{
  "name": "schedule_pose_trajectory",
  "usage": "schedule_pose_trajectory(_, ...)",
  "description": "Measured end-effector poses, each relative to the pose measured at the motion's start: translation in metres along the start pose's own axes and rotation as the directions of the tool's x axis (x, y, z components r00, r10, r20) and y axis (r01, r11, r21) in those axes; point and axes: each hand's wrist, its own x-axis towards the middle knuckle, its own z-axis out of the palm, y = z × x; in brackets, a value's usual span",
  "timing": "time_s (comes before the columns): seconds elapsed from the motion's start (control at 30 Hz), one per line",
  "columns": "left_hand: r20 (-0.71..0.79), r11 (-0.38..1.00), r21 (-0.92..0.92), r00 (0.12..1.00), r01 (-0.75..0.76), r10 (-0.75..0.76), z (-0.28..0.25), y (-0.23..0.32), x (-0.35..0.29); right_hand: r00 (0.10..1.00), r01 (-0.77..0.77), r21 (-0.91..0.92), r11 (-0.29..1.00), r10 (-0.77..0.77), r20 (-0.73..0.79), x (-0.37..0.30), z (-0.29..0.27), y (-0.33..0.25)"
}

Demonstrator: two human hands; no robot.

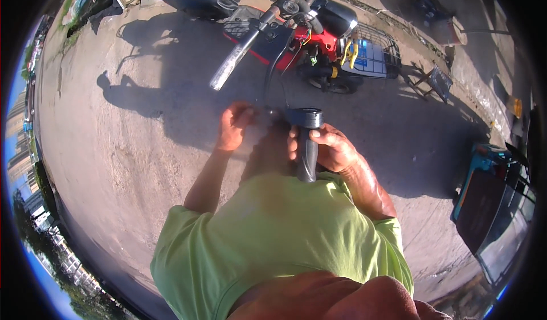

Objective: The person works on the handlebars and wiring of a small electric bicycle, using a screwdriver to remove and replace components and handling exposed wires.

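My right hand [336, 149] is wrapped round a black twist throttle grip [308, 158], held upright in front of my shirt. The grip has a wide round collar at its top. A thin black cable [269, 78] runs from near the collar up to the scooter. To the left of the grip, apart from it, my left hand [232, 127] has its fingers curled toward the thumb; whatever they may pinch is too small to make out. Beyond both hands, the scooter's handlebar [239, 55] points toward me, its end a bare silvery tube.
The red and black scooter [325, 41] stands ahead with loose wires showing. Yellow-handled pliers [350, 53] lie by its wire basket [393, 49], which holds a blue and white package [370, 58]. A small folding stool [437, 83] stands right; a teal and dark vehicle [484, 200] is at far right.
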Motion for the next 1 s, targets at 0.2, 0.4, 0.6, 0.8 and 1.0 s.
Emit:
schedule_pose_trajectory(0.2,-0.129,0.997,0.053,0.989,-0.063,0.069,-0.021,-0.009,-0.021,0.985,-0.15,0.03,0.988,0.152,-0.081,0.03,0.018,0.011)
schedule_pose_trajectory(0.4,-0.261,0.986,0.135,0.956,-0.102,0.135,-0.034,0.008,-0.039,0.991,-0.12,-0.007,0.993,0.119,-0.06,0.068,0.035,0.026)
schedule_pose_trajectory(0.6,-0.254,0.99,0.065,0.957,-0.124,0.136,-0.068,0.035,-0.016,0.998,-0.001,-0.062,0.998,-0.003,-0.063,0.101,0.061,0.039)
schedule_pose_trajectory(0.8,-0.162,0.994,0.098,0.985,-0.047,0.063,-0.112,0.06,0.031,0.985,0.101,-0.042,0.994,-0.106,-0.133,0.142,0.082,0.058)
schedule_pose_trajectory(1.0,0.045,0.999,0.009,0.998,0.034,-0.035,-0.156,0.094,0.077,0.917,0.326,-0.138,0.935,-0.348,-0.195,0.186,0.108,0.087)
